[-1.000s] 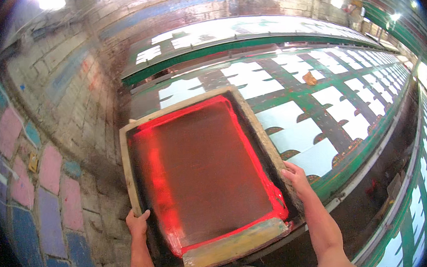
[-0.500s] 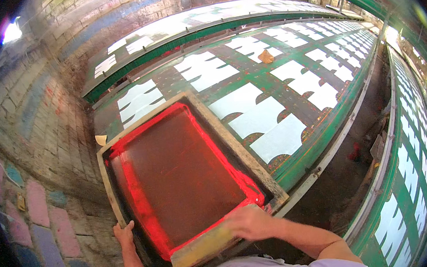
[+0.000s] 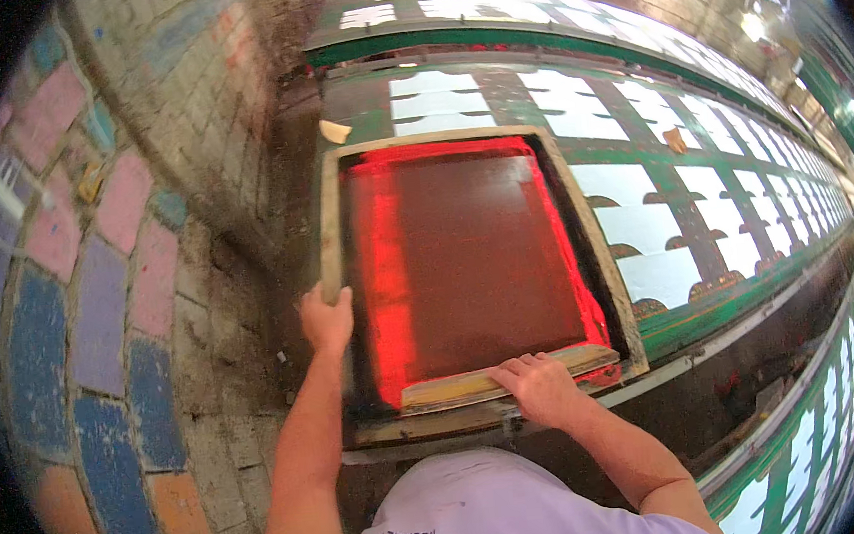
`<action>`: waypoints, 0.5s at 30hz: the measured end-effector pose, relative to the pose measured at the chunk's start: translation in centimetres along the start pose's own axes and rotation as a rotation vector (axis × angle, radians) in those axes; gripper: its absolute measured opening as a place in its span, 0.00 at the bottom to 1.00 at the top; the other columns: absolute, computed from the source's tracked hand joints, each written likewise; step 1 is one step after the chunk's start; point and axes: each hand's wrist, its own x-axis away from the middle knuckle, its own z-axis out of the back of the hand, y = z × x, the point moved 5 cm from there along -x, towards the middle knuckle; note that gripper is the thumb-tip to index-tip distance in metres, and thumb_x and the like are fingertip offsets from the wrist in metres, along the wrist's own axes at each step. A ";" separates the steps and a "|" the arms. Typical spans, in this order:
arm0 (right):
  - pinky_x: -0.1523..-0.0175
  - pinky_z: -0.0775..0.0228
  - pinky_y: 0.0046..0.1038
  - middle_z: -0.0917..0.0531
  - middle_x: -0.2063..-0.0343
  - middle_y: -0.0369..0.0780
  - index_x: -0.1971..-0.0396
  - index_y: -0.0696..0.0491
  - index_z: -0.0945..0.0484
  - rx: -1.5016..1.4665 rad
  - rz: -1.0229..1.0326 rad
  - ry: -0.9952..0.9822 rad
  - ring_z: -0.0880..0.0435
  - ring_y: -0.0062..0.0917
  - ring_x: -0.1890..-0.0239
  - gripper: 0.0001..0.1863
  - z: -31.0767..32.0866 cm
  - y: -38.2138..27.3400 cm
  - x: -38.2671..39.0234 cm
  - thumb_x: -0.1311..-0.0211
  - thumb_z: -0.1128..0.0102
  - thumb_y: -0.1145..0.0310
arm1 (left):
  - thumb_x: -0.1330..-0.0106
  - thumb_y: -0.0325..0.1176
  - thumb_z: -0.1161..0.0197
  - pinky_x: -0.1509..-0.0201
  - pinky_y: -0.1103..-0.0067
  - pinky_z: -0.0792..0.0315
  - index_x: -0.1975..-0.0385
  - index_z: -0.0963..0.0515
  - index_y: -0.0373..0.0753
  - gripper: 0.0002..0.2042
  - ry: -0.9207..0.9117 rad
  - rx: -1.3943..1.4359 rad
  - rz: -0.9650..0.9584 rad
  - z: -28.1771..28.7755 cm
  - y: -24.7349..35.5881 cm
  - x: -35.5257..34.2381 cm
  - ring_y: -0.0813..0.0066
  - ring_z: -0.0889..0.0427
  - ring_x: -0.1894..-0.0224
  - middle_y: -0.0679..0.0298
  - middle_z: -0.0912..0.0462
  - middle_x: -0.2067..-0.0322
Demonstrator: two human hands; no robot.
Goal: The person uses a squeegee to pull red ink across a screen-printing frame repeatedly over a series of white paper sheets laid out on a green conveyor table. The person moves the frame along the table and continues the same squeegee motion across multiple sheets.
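A wooden-framed printing screen (image 3: 437, 139) lies in front of me on the near end of a long green table. Bright red ink (image 3: 385, 270) runs in a wide band down its left side and in thinner lines along its far and right edges. The mesh (image 3: 477, 263) between looks dark red. My left hand (image 3: 328, 318) is closed on the left side of the frame. With my right hand (image 3: 542, 390) I grip the top of a long wooden squeegee (image 3: 452, 392), set crosswise inside the near end of the screen. Its blade edge is hidden.
White cut cloth pieces (image 3: 651, 239) lie in rows along the green table (image 3: 687, 323), with a dry brown leaf (image 3: 675, 140) among them. A pale scrap (image 3: 335, 131) sits by the frame's far left corner. A block wall (image 3: 225, 182) stands left; similar tables run parallel, behind and right.
My view has swung to the left, so the screen now appears squarer to me. The squeegee stays at the near end and shows a narrower face. Both hands keep their holds.
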 end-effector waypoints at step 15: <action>0.41 0.15 0.50 0.08 0.47 0.42 0.38 0.42 0.11 0.032 -0.198 -0.268 0.08 0.46 0.44 0.30 -0.5 -1.1 0.0 0.44 0.29 0.74 | 0.25 0.43 0.28 0.24 0.54 0.27 0.27 0.23 0.32 0.31 -0.042 0.005 -0.045 -0.4 -0.3 -0.4 0.42 0.23 0.29 0.44 0.20 0.33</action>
